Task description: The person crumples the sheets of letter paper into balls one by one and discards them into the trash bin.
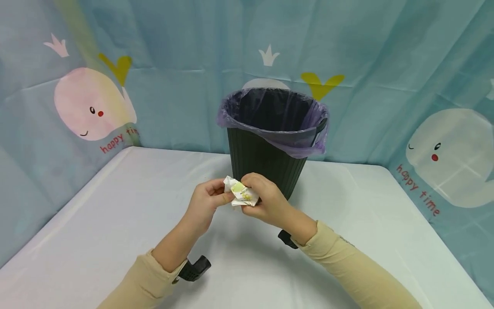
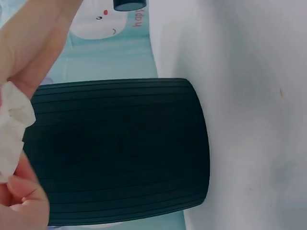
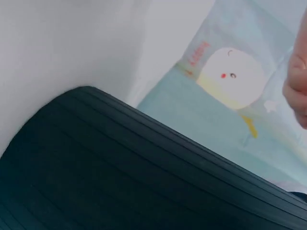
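Observation:
A crumpled white tissue (image 1: 250, 197) with yellow-green marks is held between both hands, in front of the bin. My left hand (image 1: 201, 206) pinches its left end between thumb and fingers. On the other side, my right hand (image 1: 270, 201) grips it, thumb below and fingers curled over the top. In the left wrist view the tissue (image 2: 14, 127) appears at the left edge, with fingers of both hands around it. At the right edge of the right wrist view shows part of a hand (image 3: 297, 86); the tissue is out of that frame.
A dark ribbed bin (image 1: 256, 150) stands upright on the white table (image 1: 162, 184), just beyond the hands. A purple bag (image 1: 305, 148) lines it and folds over its rim. Behind hangs a blue curtain (image 1: 173, 107) with whale prints. Black wrist cameras (image 1: 194, 269) sit under both wrists.

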`<state>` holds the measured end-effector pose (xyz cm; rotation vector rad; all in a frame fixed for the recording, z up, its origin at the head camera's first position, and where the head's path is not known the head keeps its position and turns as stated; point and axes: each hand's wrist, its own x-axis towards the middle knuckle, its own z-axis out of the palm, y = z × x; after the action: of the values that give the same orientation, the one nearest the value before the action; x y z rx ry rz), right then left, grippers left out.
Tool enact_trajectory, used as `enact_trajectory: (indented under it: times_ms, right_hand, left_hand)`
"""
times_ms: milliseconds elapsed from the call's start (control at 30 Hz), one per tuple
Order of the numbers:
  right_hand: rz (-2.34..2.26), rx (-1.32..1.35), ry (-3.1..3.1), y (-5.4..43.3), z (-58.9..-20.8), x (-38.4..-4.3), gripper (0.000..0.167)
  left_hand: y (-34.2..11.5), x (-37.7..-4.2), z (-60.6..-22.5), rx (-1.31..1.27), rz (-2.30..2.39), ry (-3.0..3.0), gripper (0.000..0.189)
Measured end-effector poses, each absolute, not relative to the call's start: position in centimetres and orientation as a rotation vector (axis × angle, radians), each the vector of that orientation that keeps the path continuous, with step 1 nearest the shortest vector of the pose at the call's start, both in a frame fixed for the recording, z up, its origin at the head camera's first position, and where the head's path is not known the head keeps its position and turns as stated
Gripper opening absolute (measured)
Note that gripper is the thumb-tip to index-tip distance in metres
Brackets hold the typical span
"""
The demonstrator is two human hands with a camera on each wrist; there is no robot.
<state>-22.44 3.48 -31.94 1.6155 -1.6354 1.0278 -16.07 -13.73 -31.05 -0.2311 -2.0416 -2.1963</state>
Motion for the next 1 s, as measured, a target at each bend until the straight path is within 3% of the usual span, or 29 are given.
enact_trajectory:
  times_ms: [167,300,500,567,733,1000]
  right_hand:
    - [1.117,1.620,-1.564,2.4,-32.7,-22.8,0.033]
    - [1.111,1.603,-1.561,2.3,-33.1,-23.0,0.031]
    - [0.982,1.536,-1.776,3.7,-32.3,-22.4,0.036]
    - [0.921,1.502,-1.834,4.4,-31.6,-21.9,0.042]
    - [0.943,1.482,-1.791,6.1,-29.0,-20.7,0.055]
    - [1.077,1.363,-1.742,8.5,-23.7,-20.6,0.048]
  left_hand:
    - [-13.7,-16.6,-31.8,-0.104,-2.278,-1.868,0.007]
    - [-13.5,-16.8,-32.2,-0.074,-2.340,-1.766,0.026]
    - [-14.2,-17.0,-32.4,-0.188,-2.236,-1.992,0.009]
    - [-14.9,-16.7,-31.9,-0.245,-2.161,-2.123,0.007]
    - [-16.7,-15.7,-30.5,-0.366,-2.040,-2.292,0.024]
    - [-18.3,-15.3,-29.4,-0.366,-1.955,-2.301,0.024]
